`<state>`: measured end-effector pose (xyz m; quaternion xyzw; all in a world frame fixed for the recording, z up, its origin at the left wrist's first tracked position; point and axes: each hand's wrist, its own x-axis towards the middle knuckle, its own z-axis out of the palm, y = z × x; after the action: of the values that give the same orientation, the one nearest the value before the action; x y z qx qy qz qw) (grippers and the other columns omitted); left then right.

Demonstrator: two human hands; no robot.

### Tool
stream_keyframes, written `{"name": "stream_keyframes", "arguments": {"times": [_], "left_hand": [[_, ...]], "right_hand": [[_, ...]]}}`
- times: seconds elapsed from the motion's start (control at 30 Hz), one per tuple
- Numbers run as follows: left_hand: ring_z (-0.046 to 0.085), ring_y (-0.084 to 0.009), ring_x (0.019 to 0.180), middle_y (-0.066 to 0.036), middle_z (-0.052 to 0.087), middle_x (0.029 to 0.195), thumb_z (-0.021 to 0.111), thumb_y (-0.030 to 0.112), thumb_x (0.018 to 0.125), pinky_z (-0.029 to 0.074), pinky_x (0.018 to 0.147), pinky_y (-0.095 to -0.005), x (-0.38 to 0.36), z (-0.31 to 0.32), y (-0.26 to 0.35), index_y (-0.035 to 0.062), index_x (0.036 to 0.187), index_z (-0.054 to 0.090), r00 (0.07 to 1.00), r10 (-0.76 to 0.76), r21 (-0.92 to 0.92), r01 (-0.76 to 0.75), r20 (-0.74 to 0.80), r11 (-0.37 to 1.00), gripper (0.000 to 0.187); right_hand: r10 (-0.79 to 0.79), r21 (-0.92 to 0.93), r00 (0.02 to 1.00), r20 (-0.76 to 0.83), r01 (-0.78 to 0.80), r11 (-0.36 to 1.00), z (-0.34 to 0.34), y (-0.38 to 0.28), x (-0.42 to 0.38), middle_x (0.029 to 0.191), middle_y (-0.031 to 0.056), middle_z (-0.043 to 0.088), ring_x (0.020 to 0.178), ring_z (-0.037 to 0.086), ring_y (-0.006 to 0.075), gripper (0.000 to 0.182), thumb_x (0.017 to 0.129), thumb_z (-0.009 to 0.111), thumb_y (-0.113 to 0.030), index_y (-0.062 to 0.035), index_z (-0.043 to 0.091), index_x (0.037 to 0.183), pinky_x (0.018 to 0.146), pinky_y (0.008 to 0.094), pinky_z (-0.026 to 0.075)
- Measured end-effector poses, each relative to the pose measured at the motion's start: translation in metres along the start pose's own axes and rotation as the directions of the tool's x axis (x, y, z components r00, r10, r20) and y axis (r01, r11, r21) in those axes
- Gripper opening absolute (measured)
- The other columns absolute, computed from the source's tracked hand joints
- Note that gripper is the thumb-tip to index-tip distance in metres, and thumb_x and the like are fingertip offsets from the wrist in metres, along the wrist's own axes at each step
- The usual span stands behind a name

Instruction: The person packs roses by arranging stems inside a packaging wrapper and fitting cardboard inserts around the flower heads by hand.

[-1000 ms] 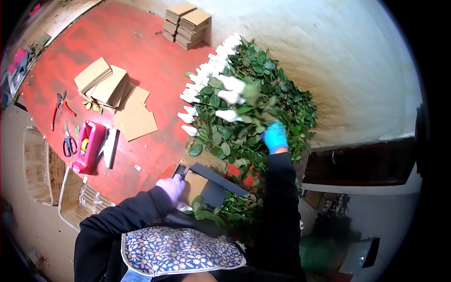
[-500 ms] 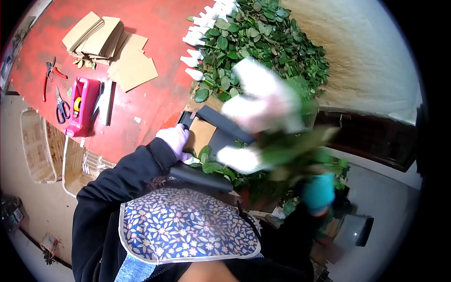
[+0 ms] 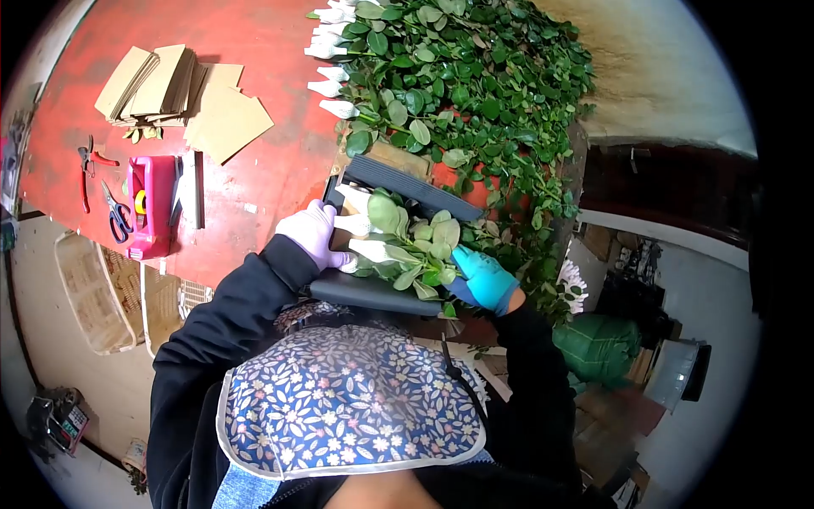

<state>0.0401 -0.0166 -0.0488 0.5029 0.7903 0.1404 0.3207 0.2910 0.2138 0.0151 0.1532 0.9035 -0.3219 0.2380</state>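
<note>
- My right hand (image 3: 483,277), in a blue glove, has its grip closed round the stems of a small bunch of roses (image 3: 398,246)
- The bunch lies across a dark tray (image 3: 398,293) at the near edge of the red bench (image 3: 271,51), its white-wrapped buds (image 3: 360,226) pointing left
- My left hand (image 3: 312,234), in a pale pink glove, rests on the bud end, fingers curled against the wraps; I cannot tell whether that grip truly pinches them
- Just beyond the tray a large heap of roses (image 3: 458,85) covers the bench
- Further left I see cardboard sheets (image 3: 182,93), a pink tape dispenser (image 3: 149,204), scissors (image 3: 114,216) and red pruners (image 3: 87,165)
</note>
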Motion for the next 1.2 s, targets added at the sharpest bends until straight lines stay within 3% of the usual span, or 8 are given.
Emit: {"name": "stream_keyframes", "arguments": {"times": [0.27, 0.37, 0.53, 0.67, 0.77, 0.93, 1.03, 1.2], "left_hand": [[0.061, -0.0378, 0.097, -0.019, 0.055, 0.107, 0.079, 0.031, 0.074, 0.051, 0.081, -0.0439, -0.020, -0.022, -0.005, 0.0049, 0.114, 0.052, 0.998, 0.007, -0.128, -0.015, -0.059, 0.992, 0.055], [0.061, -0.0311, 0.093, -0.010, 0.056, 0.103, 0.077, 0.020, 0.074, 0.051, 0.075, -0.0391, -0.017, -0.040, 0.005, 0.0104, 0.114, 0.058, 0.888, 0.347, 0.004, -0.363, -0.303, 0.932, 0.045], [0.060, -0.0294, 0.103, -0.008, 0.059, 0.121, 0.069, 0.021, 0.082, 0.047, 0.089, -0.0420, 0.009, -0.014, 0.005, 0.0133, 0.125, 0.060, 0.816, 0.561, 0.062, -0.558, -0.141, 0.827, 0.044], [0.058, -0.0318, 0.105, -0.010, 0.059, 0.121, 0.067, 0.027, 0.083, 0.049, 0.090, -0.0417, 0.024, -0.007, -0.002, 0.0120, 0.121, 0.062, 0.826, 0.556, -0.003, -0.559, -0.094, 0.829, 0.042], [0.060, -0.0353, 0.102, -0.012, 0.060, 0.118, 0.069, 0.029, 0.083, 0.050, 0.087, -0.0439, 0.027, -0.003, -0.013, 0.0091, 0.119, 0.062, 0.795, 0.589, -0.123, -0.605, -0.145, 0.787, 0.041], [0.060, -0.0392, 0.092, -0.019, 0.060, 0.104, 0.060, 0.033, 0.092, 0.049, 0.079, -0.0470, 0.034, -0.001, -0.008, 0.0028, 0.110, 0.062, 0.823, 0.546, -0.152, -0.566, -0.156, 0.810, 0.036], [0.060, -0.0410, 0.092, -0.020, 0.062, 0.100, 0.056, 0.033, 0.095, 0.049, 0.077, -0.0482, 0.030, -0.004, -0.003, 0.0025, 0.109, 0.060, 0.898, 0.436, -0.178, -0.441, -0.068, 0.880, 0.033], [0.060, -0.0415, 0.092, -0.020, 0.062, 0.100, 0.063, 0.031, 0.092, 0.048, 0.078, -0.0471, 0.025, -0.004, -0.004, 0.0032, 0.106, 0.060, 0.879, 0.466, -0.249, -0.475, -0.097, 0.844, 0.031]], "right_hand": [[-0.174, 0.011, 0.982, -0.076, 0.175, 0.984, 0.025, 0.028, -0.005, 0.122, 0.0215, 0.060, 0.099, 0.062, 0.0395, 0.042, 0.079, 0.061, -0.013, -0.0033, 0.064, 0.119, 0.082, 0.0449, 0.051], [-0.235, 0.030, 0.969, -0.079, 0.238, 0.971, 0.032, 0.027, 0.000, 0.116, 0.0228, 0.062, 0.092, 0.063, 0.0410, 0.041, 0.077, 0.059, -0.010, -0.0030, 0.065, 0.117, 0.080, 0.0455, 0.052], [-0.071, -0.069, 0.981, 0.181, 0.085, 0.994, 0.021, 0.028, 0.004, 0.137, 0.0172, 0.056, 0.116, 0.059, 0.0365, 0.055, 0.084, 0.060, -0.010, -0.0064, 0.050, 0.138, 0.097, 0.0377, 0.050], [-0.270, -0.004, 0.953, -0.139, 0.272, 0.962, 0.030, 0.053, 0.011, 0.115, 0.0194, 0.065, 0.092, 0.066, 0.0336, 0.055, 0.082, 0.060, -0.006, -0.0054, 0.052, 0.137, 0.082, 0.0407, 0.054], [0.155, 0.627, 0.979, 0.129, -0.202, 0.752, -0.015, 0.036, -0.001, 0.106, 0.0088, 0.065, 0.085, 0.061, 0.0125, 0.052, 0.082, 0.059, 0.005, -0.0001, 0.054, 0.134, 0.076, 0.0287, 0.053], [-0.109, 0.047, 0.859, -0.501, 0.153, 0.987, -0.045, 0.058, -0.023, 0.110, 0.0104, 0.066, 0.095, 0.062, 0.0167, 0.051, 0.084, 0.063, 0.005, -0.0008, 0.054, 0.133, 0.087, 0.0314, 0.051], [0.320, 0.450, 0.844, -0.431, -0.106, 0.887, -0.072, 0.036, -0.052, 0.122, 0.0121, 0.064, 0.106, 0.061, 0.0201, 0.053, 0.084, 0.064, 0.006, -0.0030, 0.053, 0.136, 0.092, 0.0331, 0.050], [0.449, 0.516, 0.732, -0.512, -0.156, 0.842, -0.083, 0.015, -0.075, 0.124, 0.0126, 0.063, 0.110, 0.061, 0.0212, 0.054, 0.085, 0.064, 0.004, -0.0047, 0.053, 0.137, 0.095, 0.0331, 0.049]]}}
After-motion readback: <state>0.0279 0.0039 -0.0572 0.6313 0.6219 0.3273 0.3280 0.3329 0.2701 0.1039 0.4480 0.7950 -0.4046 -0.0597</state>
